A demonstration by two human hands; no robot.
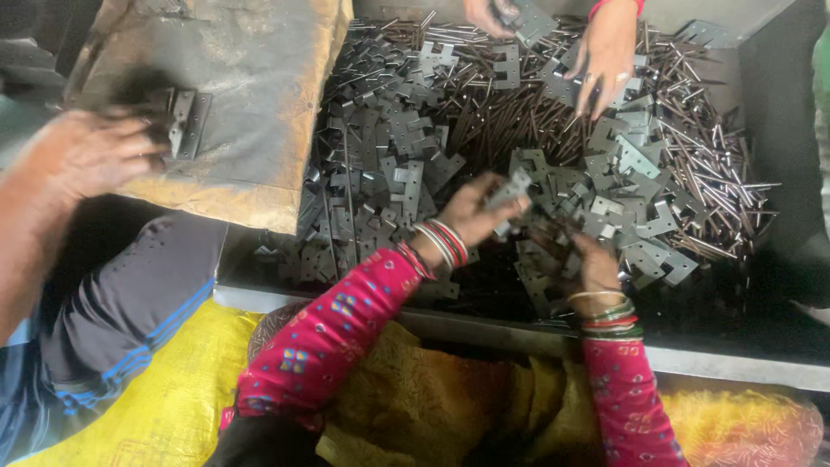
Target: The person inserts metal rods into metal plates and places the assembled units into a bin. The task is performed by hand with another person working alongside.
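Steel hinge plate (510, 188) pinched in left hand (471, 212) fingers; right hand (595, 264) fingers spread on plates (389, 138); tray (519, 333) heaped, mostly unsorted.

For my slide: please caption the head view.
Left hand lifts a grey hinge leaf; right hand sorts the pile.

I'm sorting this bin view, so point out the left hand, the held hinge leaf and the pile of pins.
left hand (471, 212), head view, back of hand
hinge leaf (512, 188), head view, flat face
pins (705, 177), head view, pile's middle
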